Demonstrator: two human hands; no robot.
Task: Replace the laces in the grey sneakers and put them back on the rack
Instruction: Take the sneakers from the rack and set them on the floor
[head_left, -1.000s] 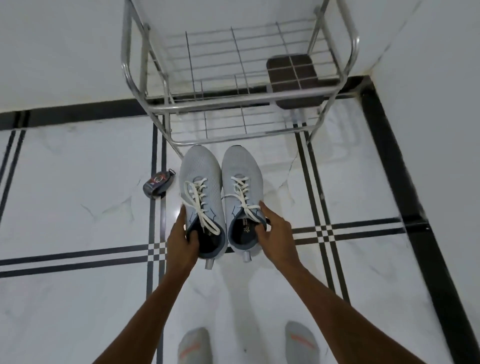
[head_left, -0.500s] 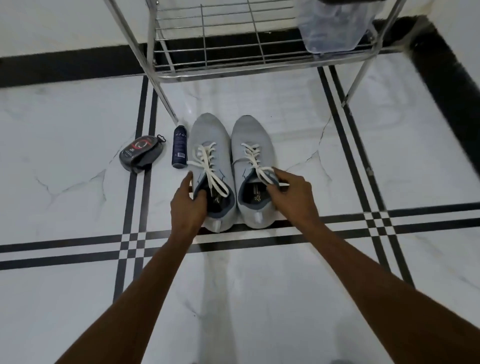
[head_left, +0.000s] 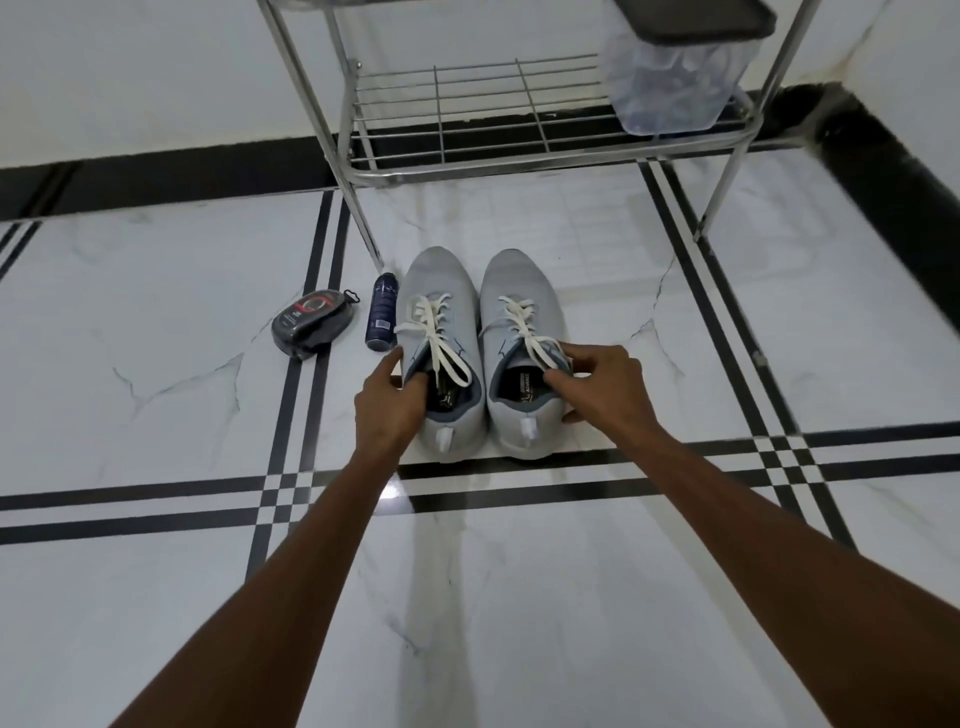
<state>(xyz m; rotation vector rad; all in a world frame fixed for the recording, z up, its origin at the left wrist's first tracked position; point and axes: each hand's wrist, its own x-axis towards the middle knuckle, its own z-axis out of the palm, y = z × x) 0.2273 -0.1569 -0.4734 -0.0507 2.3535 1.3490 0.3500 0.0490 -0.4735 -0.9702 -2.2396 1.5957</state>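
From the head camera, two grey sneakers stand side by side on the white marble floor (head_left: 156, 415), toes toward the metal rack (head_left: 519, 161), just in front of its lowest shelf and not on it. The left sneaker (head_left: 441, 291) and the right sneaker (head_left: 519, 291) both carry white laces (head_left: 434, 332) threaded through the eyelets, loose at the top. The left hand (head_left: 389, 405) grips the left sneaker's collar, fingers curled into the opening and thumb outside against its side. The right hand (head_left: 597, 384) holds the right sneaker at its outer collar, thumb low by the heel and fingertips pinching at the lace end near the tongue. Left of the shoes, a dark spray can (head_left: 382, 312) lies beside a black polish sponge case (head_left: 314, 325). A clear plastic container (head_left: 670, 83) with a dark lid sits on the rack's shelf.
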